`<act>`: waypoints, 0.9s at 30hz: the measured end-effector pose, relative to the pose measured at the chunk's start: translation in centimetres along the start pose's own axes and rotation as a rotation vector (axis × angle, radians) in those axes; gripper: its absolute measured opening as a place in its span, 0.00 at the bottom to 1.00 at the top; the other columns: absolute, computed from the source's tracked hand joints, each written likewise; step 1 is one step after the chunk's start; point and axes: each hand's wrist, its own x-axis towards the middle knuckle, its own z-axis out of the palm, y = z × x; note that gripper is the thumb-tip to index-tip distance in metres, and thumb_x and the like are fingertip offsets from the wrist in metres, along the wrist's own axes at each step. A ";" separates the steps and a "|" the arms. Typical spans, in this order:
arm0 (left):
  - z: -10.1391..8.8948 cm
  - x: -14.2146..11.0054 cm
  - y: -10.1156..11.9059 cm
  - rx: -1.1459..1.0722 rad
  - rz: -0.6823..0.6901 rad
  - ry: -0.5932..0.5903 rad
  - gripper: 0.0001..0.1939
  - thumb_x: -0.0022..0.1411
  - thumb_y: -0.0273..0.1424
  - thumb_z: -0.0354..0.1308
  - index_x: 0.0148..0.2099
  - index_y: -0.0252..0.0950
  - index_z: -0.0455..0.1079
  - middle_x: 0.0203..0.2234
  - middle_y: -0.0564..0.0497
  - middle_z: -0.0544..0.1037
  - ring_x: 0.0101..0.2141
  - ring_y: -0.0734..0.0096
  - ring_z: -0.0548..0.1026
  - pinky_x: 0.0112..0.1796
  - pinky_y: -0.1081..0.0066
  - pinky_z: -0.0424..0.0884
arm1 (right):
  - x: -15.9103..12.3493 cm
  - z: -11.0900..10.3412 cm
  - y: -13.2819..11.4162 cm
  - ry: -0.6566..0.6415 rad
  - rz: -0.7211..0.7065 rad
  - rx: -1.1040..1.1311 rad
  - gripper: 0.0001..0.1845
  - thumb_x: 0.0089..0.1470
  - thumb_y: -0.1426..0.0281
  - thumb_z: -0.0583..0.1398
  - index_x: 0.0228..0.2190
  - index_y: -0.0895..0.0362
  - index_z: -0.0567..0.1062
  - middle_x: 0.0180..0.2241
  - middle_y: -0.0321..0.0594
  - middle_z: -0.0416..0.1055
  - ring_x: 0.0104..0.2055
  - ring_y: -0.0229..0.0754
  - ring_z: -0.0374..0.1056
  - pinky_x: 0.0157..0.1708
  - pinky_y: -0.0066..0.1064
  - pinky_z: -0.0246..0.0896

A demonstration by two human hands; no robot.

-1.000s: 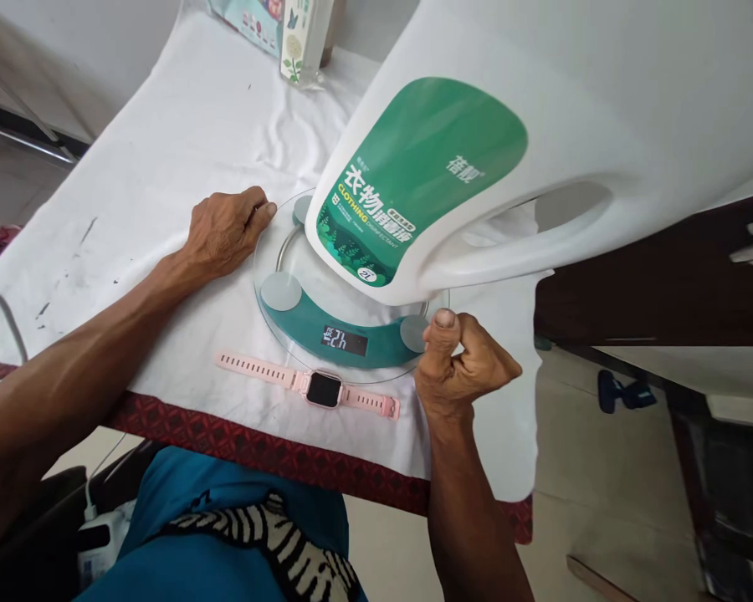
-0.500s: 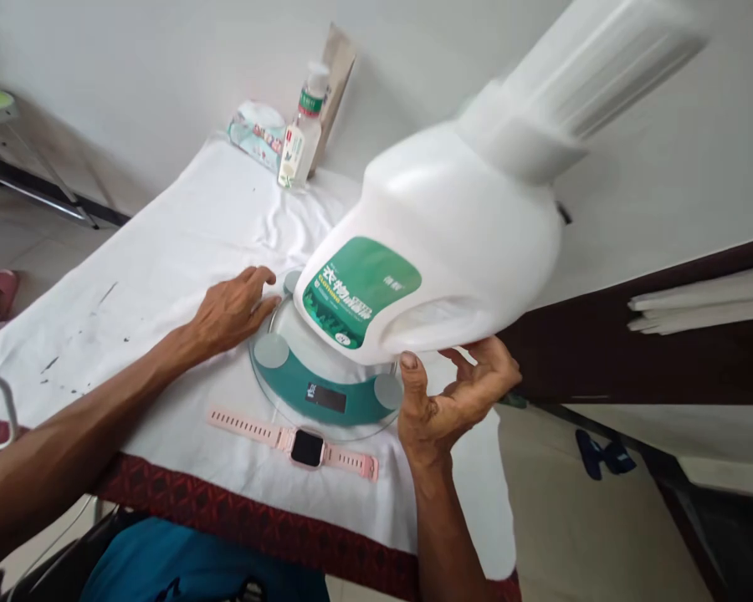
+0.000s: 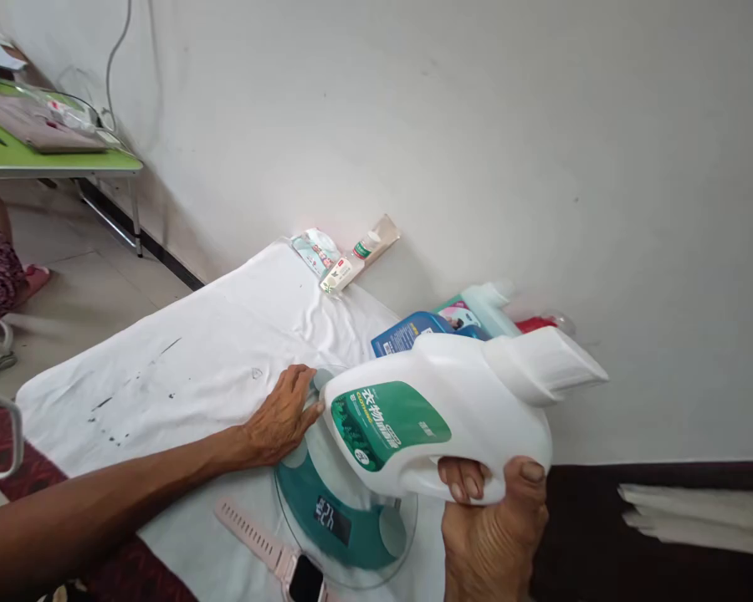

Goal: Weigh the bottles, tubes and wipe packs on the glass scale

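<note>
My right hand [image 3: 493, 522] grips the handle of a big white detergent bottle [image 3: 452, 410] with a green label, held on its side above a round glass scale [image 3: 345, 518] with a teal band and a lit display. Fingers curl through the handle from below and the thumb presses its end. My left hand [image 3: 282, 418] lies on the white cloth [image 3: 181, 376] with its fingers against the scale's far left rim, holding nothing. A pink smartwatch [image 3: 282, 560] lies flat just in front of the scale.
Against the wall behind the bottle stand a blue pack [image 3: 405, 330], a pale teal bottle [image 3: 483, 305] and a red item. A small bottle [image 3: 351, 263] and a packet lie at the cloth's far end. A green table [image 3: 56, 159] stands at far left, dark furniture [image 3: 665, 535] at right.
The view has swung up towards the wall. My right hand, open under the bottle before, has closed round its handle, and the bottle now lies lower and farther out. The left hand stayed by the scale.
</note>
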 end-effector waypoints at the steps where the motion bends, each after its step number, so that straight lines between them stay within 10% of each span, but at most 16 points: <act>1: 0.1 0.0 -0.2 -0.018 -0.001 0.005 0.25 0.77 0.43 0.49 0.70 0.40 0.61 0.61 0.36 0.69 0.62 0.47 0.70 0.66 0.43 0.69 | 0.2 0.5 -0.2 0.010 -0.008 -0.007 0.29 0.44 0.51 0.73 0.18 0.52 0.62 0.15 0.25 0.49 0.15 0.30 0.45 0.11 0.27 0.45; 6: 0.3 -0.2 -0.6 -0.035 0.007 -0.013 0.28 0.76 0.42 0.51 0.71 0.37 0.60 0.64 0.33 0.67 0.65 0.45 0.68 0.66 0.41 0.68 | 2.8 3.9 -1.7 0.005 -0.072 -0.033 0.26 0.43 0.57 0.72 0.18 0.51 0.62 0.14 0.26 0.50 0.14 0.30 0.42 0.10 0.28 0.41; 10: 0.7 -0.3 -0.8 -0.042 -0.026 -0.029 0.30 0.77 0.43 0.51 0.73 0.35 0.58 0.66 0.31 0.65 0.68 0.41 0.66 0.68 0.38 0.65 | 6.9 9.3 -1.2 -0.113 -0.078 -0.025 0.32 0.44 0.41 0.69 0.19 0.51 0.61 0.13 0.25 0.48 0.13 0.30 0.40 0.09 0.28 0.36; 19: 2.8 -1.0 -2.6 -0.028 -0.046 -0.037 0.35 0.76 0.45 0.52 0.78 0.39 0.50 0.74 0.28 0.57 0.74 0.39 0.57 0.71 0.38 0.62 | 14.3 24.1 9.4 -0.044 0.206 0.055 0.33 0.56 0.35 0.50 0.19 0.48 0.58 0.12 0.28 0.48 0.12 0.34 0.44 0.11 0.30 0.38; 27: 2.4 -0.5 -2.3 0.014 -0.029 -0.059 0.34 0.77 0.42 0.54 0.76 0.35 0.51 0.71 0.29 0.60 0.72 0.39 0.62 0.68 0.38 0.67 | 17.7 28.5 15.1 -0.013 0.111 0.043 0.31 0.60 0.37 0.42 0.25 0.48 0.62 0.20 0.31 0.56 0.16 0.37 0.48 0.14 0.31 0.45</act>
